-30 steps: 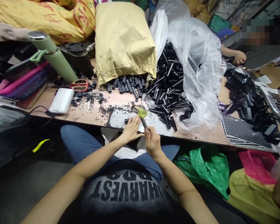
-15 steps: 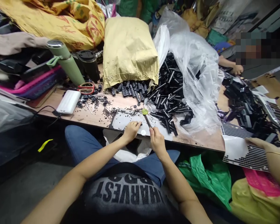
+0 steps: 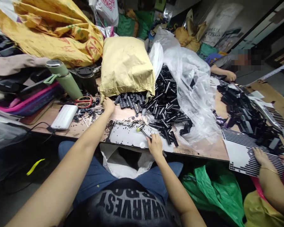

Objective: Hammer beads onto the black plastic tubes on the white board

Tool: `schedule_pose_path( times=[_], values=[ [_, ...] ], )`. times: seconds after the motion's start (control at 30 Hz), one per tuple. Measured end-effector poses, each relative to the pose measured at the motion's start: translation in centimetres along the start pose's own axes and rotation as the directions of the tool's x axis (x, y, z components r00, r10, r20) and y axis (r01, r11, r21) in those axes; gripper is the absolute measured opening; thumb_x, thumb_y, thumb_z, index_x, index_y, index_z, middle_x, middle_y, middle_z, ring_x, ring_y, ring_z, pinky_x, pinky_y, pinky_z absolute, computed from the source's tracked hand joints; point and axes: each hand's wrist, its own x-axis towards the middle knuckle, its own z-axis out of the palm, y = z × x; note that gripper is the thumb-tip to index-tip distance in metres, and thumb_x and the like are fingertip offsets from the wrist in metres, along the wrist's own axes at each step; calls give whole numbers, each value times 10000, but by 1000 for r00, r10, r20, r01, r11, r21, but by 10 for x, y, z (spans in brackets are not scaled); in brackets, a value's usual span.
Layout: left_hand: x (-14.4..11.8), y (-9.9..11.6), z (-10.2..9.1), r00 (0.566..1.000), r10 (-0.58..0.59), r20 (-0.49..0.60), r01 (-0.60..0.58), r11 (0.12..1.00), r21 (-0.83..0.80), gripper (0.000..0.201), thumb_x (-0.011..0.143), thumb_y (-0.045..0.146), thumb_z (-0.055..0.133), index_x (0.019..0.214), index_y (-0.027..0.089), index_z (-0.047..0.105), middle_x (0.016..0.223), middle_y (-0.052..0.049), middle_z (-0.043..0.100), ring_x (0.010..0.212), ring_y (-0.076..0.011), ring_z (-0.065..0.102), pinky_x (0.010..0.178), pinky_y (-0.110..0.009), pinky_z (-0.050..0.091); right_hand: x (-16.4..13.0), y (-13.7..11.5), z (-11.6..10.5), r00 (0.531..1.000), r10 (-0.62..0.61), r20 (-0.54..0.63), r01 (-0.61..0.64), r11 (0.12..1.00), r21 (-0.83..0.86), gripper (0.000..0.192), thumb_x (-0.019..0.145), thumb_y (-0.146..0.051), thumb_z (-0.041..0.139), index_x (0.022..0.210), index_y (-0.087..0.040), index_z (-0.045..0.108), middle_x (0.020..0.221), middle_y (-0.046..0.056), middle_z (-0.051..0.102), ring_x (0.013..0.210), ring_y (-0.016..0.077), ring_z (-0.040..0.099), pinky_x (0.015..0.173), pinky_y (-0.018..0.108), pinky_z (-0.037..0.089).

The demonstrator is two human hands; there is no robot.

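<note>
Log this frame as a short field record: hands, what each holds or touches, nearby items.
left hand: stretched out to the ribbed black parts at the mouth of the brown bag; grip not visible
right hand: gripping a small hammer, head resting on the white sheet
nearby: black tubes in clear plastic, scissors, green bottle
other people: a co-worker's hand at right

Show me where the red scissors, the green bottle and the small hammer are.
red scissors [image 3: 84, 101], head view, on the red handle loops.
green bottle [image 3: 67, 82], head view, on its green body.
small hammer [image 3: 140, 128], head view, on its yellow head.
</note>
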Motion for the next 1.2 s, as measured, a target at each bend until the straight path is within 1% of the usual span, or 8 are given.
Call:
schedule_pose_path(
  times=[0.2, 0.37, 0.53, 0.63, 0.73, 0.87, 1.0, 1.2],
  values=[
    [-16, -19, 3, 995, 93, 31, -84, 971, -223, 427, 780, 39, 550, 1203, 52, 497, 1233, -256, 547, 1201, -337, 517, 1027, -490, 387, 57, 19, -22, 995, -1, -100, 9, 997, 79, 238, 957, -323, 452, 1049, -149, 587, 1047, 126, 626, 973, 250, 532, 856, 351, 425],
    [-75, -27, -11, 954, 105, 280, 189, 515, -836, 495, 755, 124, 606, 1220, 192, 451, 950, -45, 592, 763, -151, 641, 779, -332, 539, 140, 44, -31, 941, 315, -124, -310, 949, 55, 285, 939, -305, 476, 1141, -121, 557, 1144, 173, 624, 1099, 280, 533, 922, 392, 418],
    [-132, -7, -39, 807, 185, 560, 506, 271, -819, 472, 607, 48, 622, 1054, 157, 517, 788, 10, 577, 603, -108, 599, 633, -270, 531, 191, 51, -38, 864, 500, 58, -503, 853, 139, 311, 851, -207, 584, 1135, -81, 572, 1038, 190, 678, 1000, 270, 632, 863, 388, 472],
    [-152, 3, -52, 734, 212, 645, 593, 265, -761, 382, 614, 67, 618, 989, 123, 569, 754, -4, 583, 585, -99, 579, 573, -237, 499, 181, 41, -41, 916, 402, 9, -397, 898, 189, 251, 900, -188, 485, 1112, -131, 607, 1109, 149, 674, 1070, 235, 618, 924, 371, 464],
    [-166, 10, -55, 660, 238, 713, 651, 292, -701, 277, 674, 197, 691, 920, 98, 611, 730, -18, 582, 501, -66, 505, 451, -191, 398, 144, 17, -36, 993, 31, -117, 4, 956, 293, 271, 945, -234, 407, 1071, -184, 642, 1151, 108, 670, 1116, 201, 599, 966, 365, 462],
    [-182, 16, -48, 532, 279, 799, 666, 445, -599, 346, 639, 344, 810, 780, 102, 607, 573, 20, 500, 407, -35, 391, 369, -163, 240, 92, -17, -26, 858, -483, -177, 513, 784, 349, 269, 946, -259, 418, 991, -220, 681, 1095, 102, 699, 1042, 214, 636, 909, 418, 497],
    [-192, 14, -42, 618, 261, 741, 561, 513, -650, 402, 538, 310, 861, 719, 139, 545, 473, 56, 445, 372, -50, 378, 368, -168, 243, 69, -34, -34, 837, -524, -157, 542, 756, 368, 304, 909, -267, 477, 1174, -218, 619, 1304, 115, 590, 1237, 235, 531, 1029, 457, 436],
    [-194, 1, -30, 740, 289, 607, 331, 630, -703, 400, 602, 383, 807, 814, 139, 570, 485, 49, 469, 362, -73, 391, 366, -186, 272, 69, -49, -39, 875, -483, -24, 449, 795, 408, 1025, 626, -394, 794, 1474, -133, 281, 1482, 205, 345, 1394, 344, 318, 1142, 520, 310]
  ],
)
